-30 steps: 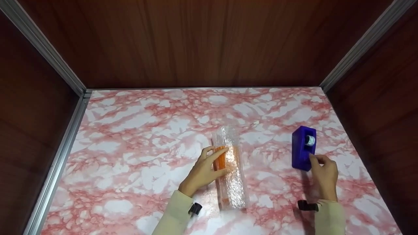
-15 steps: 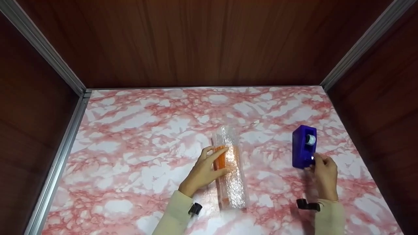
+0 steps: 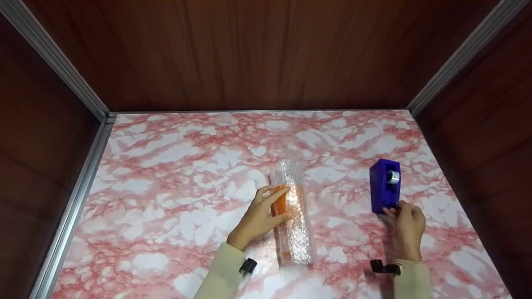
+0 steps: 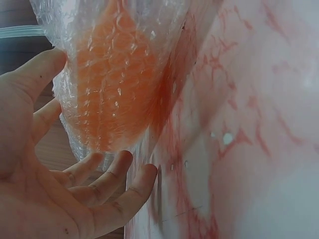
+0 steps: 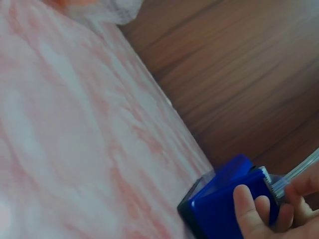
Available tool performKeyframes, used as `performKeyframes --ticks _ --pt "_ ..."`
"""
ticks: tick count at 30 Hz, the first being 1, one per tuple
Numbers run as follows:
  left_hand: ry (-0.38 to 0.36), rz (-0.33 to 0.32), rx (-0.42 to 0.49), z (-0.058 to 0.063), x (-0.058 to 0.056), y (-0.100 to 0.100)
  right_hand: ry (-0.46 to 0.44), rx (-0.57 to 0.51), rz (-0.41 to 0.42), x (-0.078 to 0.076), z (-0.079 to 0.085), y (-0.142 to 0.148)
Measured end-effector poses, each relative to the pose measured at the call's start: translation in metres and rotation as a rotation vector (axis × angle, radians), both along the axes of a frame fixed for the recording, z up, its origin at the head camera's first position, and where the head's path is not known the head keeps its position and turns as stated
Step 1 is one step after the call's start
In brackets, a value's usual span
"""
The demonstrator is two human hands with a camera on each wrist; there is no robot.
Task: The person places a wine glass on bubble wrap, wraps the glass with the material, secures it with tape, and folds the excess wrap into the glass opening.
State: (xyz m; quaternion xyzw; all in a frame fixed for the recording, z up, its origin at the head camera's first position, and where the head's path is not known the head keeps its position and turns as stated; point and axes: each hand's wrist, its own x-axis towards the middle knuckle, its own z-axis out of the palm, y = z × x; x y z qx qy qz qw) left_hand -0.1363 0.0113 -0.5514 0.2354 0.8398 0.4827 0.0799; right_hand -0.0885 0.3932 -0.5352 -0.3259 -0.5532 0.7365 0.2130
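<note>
A bundle of clear bubble wrap (image 3: 297,245) around an orange object (image 4: 114,84) lies lengthwise on the marbled table. My left hand (image 3: 257,218) rests on its left side, thumb and forefinger stretched over the wrap and pressing it. Loosely spread, the other fingers sit by the bundle's end in the left wrist view. To the right stands a blue-purple tape dispenser (image 3: 379,187) carrying a small tape roll (image 3: 393,177). At its serrated cutter (image 5: 266,177), my right hand (image 3: 409,226) pinches the tape's end, while other fingers touch the dispenser's side. The tape itself is barely visible.
The table (image 3: 174,187) has a red-and-white marbled top. Dark wood panels (image 3: 257,54) enclose it at the back and both sides, with metal rails (image 3: 77,187) along the corners. A black strap piece (image 3: 384,268) sits at the right wrist.
My right hand has shifted slightly down and left at the dispenser's front, its fingers now lower on the cutter end. The dispenser has moved slightly left. The left hand and bundle stay put.
</note>
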Motion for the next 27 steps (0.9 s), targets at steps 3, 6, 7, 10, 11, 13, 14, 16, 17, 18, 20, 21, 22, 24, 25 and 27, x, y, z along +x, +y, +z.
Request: performKeyframes --ticks 3,6,7,10,11,13,14,16,17,18,20,21,22,24,25,27 --pt "-0.005 0.001 0.005 0.000 0.000 0.001 0.058 -0.035 -0.033 0.003 -0.004 -0.003" --pt "-0.013 0.003 0.010 -0.001 0.000 0.001 0.100 -0.072 -0.064 0.006 -0.008 -0.004" --pt "-0.015 0.005 0.011 -0.001 0.000 0.001 0.112 -0.087 -0.076 0.006 -0.009 -0.005" --pt "-0.016 0.007 0.013 -0.001 0.000 0.001 0.155 -0.152 -0.123 0.005 -0.012 -0.006" --pt "-0.016 0.007 0.013 -0.001 0.000 0.001 0.171 -0.179 -0.141 0.005 -0.013 -0.007" --pt "-0.015 0.007 0.010 -0.001 0.001 0.001 0.193 -0.220 -0.171 0.005 -0.015 -0.007" --pt "-0.013 0.006 0.009 -0.001 0.001 0.001 0.204 -0.238 -0.181 0.005 -0.016 -0.007" --pt "-0.012 0.005 0.006 -0.001 0.001 0.001 0.215 -0.263 -0.196 0.005 -0.017 -0.006" --pt "-0.013 0.005 0.006 -0.001 0.001 0.001 0.221 -0.273 -0.195 0.005 -0.018 -0.006" --pt "-0.014 0.006 0.008 -0.001 0.001 0.001 0.222 -0.279 -0.191 0.006 -0.019 -0.005" --pt "-0.019 0.006 0.013 -0.002 0.002 0.001 0.215 -0.296 -0.174 0.008 -0.022 -0.005" --pt "-0.024 0.006 0.016 -0.002 0.002 0.001 0.211 -0.313 -0.165 0.008 -0.024 -0.005" --pt "-0.028 0.006 0.020 -0.002 0.002 0.000 0.205 -0.327 -0.150 0.009 -0.025 -0.005" --pt "-0.034 0.005 0.030 -0.002 0.002 0.000 0.181 -0.344 -0.136 0.009 -0.029 -0.005" --pt "-0.035 0.005 0.033 -0.002 0.002 0.000 0.164 -0.351 -0.130 0.008 -0.029 -0.006" --pt "-0.037 0.007 0.039 -0.002 0.001 0.000 0.131 -0.351 -0.123 0.005 -0.030 -0.006"
